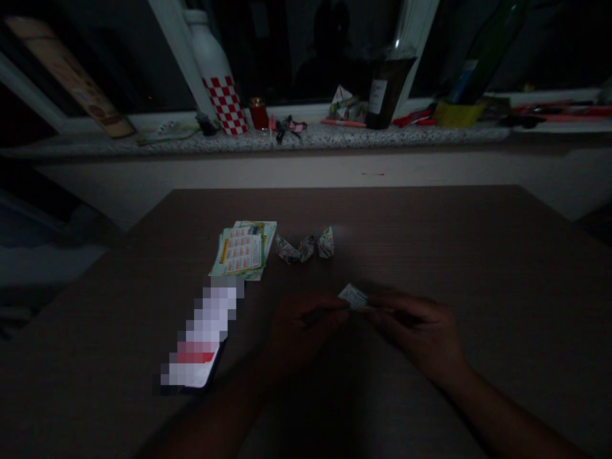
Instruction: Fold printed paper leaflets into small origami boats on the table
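Between my two hands, low over the middle of the table, is a small piece of folded printed paper (pixel 354 296). My left hand (pixel 306 328) pinches its left side, and my right hand (pixel 418 328) pinches its right side. Dim light hides the exact fingertips. Just beyond the hands stand several small folded paper pieces, among them a pointed one (pixel 326 243) and a longer curved one (pixel 287 248). A stack of printed paper sheets (pixel 241 252) lies left of them.
A lit phone (pixel 203 338), its screen blurred out, lies on the brown table (pixel 415 236) left of my hands. Behind, the granite windowsill (pixel 325 137) carries a red-and-white checkered bottle (pixel 222 95), a dark labelled cup (pixel 385 95), a yellow container (pixel 459 115) and a tall tube (pixel 76 83).
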A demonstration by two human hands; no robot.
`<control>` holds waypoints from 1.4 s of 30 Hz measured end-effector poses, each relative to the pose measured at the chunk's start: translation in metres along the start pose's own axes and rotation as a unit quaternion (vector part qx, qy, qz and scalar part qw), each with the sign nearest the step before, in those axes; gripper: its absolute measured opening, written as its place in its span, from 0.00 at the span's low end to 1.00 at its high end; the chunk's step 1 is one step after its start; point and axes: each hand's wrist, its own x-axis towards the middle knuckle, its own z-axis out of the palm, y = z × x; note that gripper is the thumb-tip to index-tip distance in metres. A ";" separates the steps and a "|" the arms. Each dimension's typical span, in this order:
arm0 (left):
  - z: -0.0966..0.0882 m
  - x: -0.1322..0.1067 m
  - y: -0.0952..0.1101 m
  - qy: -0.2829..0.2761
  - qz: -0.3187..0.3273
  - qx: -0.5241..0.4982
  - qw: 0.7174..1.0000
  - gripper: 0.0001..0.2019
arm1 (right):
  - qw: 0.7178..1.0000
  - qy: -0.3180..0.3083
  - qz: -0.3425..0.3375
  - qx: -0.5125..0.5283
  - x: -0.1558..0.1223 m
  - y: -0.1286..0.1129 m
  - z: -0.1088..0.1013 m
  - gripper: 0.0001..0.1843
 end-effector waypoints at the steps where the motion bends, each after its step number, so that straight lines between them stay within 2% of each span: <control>1: 0.000 0.000 0.000 0.001 0.006 0.001 1.000 0.05 | 0.999 0.003 0.024 0.026 0.000 0.000 0.001 0.10; 6: 0.000 0.003 0.001 0.025 0.041 -0.011 0.999 0.05 | 0.993 0.023 0.083 0.084 0.001 -0.001 0.004 0.07; 9: 0.002 0.003 0.003 0.026 0.031 -0.035 0.999 0.05 | 0.990 0.038 0.099 0.095 -0.001 -0.001 0.006 0.04; 17: 0.013 0.001 0.001 0.059 -0.105 -0.147 0.982 0.02 | 0.987 0.079 0.110 0.091 -0.004 -0.004 0.013 0.05; 22: 0.015 0.002 0.001 0.078 -0.161 -0.156 0.971 0.06 | 0.988 0.071 0.120 0.070 -0.005 -0.005 0.013 0.05; 29: 0.015 0.003 0.004 0.073 -0.188 -0.138 0.970 0.08 | 0.985 0.097 0.129 0.052 -0.004 -0.006 0.015 0.07; 32: 0.014 0.004 0.002 0.054 -0.191 -0.155 0.968 0.09 | 0.985 0.100 0.134 0.036 -0.004 -0.004 0.014 0.08; 38: 0.014 0.004 -0.001 0.016 -0.173 -0.179 0.968 0.10 | 0.992 0.051 0.117 0.001 -0.004 -0.001 0.010 0.07; 42: 0.013 0.005 -0.001 -0.016 -0.141 -0.106 0.984 0.06 | 0.995 0.010 0.095 0.008 -0.004 -0.002 0.011 0.08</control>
